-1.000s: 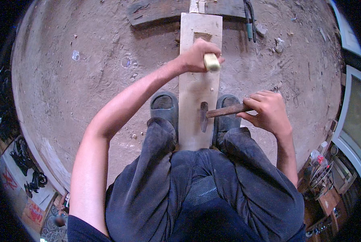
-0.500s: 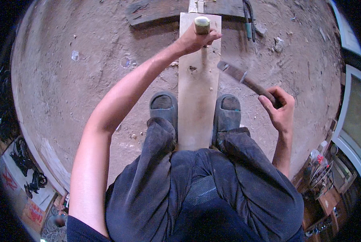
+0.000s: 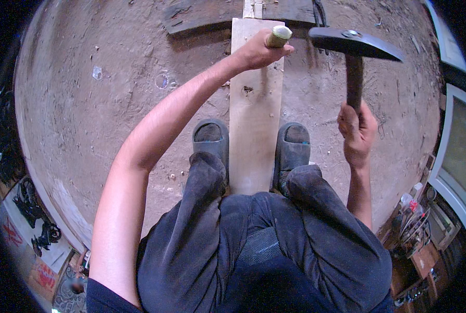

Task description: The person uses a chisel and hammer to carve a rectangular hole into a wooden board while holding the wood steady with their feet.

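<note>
Hammer up, chisel on plank.
Right hand (image 3: 357,133) grips the hammer (image 3: 354,49) handle, head raised; left hand (image 3: 258,49) wraps the pale chisel (image 3: 278,36) at the far end of the plank (image 3: 255,125). The plank runs between two grey shoes (image 3: 210,140) on dirt floor (image 3: 102,88).

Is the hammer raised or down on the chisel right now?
Raised. The right hand holds the hammer with its head up, clear of the pale-handled chisel, which the left hand grips over the plank.
</note>
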Motion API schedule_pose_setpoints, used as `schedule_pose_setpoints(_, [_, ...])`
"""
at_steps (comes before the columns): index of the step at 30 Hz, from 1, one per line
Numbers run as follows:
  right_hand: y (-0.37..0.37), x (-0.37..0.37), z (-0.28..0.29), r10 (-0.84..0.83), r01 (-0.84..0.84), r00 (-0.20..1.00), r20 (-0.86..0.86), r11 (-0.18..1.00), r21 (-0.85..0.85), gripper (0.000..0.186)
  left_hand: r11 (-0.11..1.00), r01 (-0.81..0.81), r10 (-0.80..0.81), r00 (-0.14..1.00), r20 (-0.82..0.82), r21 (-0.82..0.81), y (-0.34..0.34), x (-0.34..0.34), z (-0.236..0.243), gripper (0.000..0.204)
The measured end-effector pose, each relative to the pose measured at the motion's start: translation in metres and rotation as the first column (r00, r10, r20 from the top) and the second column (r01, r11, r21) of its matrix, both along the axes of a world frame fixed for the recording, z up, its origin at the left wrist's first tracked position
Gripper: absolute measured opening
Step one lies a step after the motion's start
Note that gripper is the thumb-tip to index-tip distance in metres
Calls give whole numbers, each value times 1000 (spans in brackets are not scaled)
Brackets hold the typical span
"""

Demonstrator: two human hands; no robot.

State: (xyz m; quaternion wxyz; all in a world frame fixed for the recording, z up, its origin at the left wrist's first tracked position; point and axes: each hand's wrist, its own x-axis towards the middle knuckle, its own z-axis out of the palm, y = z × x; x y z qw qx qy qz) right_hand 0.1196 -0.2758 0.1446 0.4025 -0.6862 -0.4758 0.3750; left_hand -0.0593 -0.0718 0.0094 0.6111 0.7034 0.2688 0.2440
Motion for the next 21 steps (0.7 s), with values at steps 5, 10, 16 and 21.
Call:
schedule_pose_setpoints(5, [15,-18,5,124,-40,916,382,975,-218,27,999,40,-42,997,63,29,2,-6,2,22])
schedule_pose_setpoints(10, [-17,-22,-3,80,-58,986,146,987,-153,29,988,44,-53,997,59,145,3,-4,-17,32])
schedule_pose_setpoints(16, [-9,-26,-3,-48,29,980,194,995,98,28,986,55,-64,997,52,157,-6,1,-13,34])
schedule_pose_setpoints(21, [-7,-30,-20,-72,96,979,192,988,-119,25,972,115,-109,993,-40,204,-8,-5,-5,39])
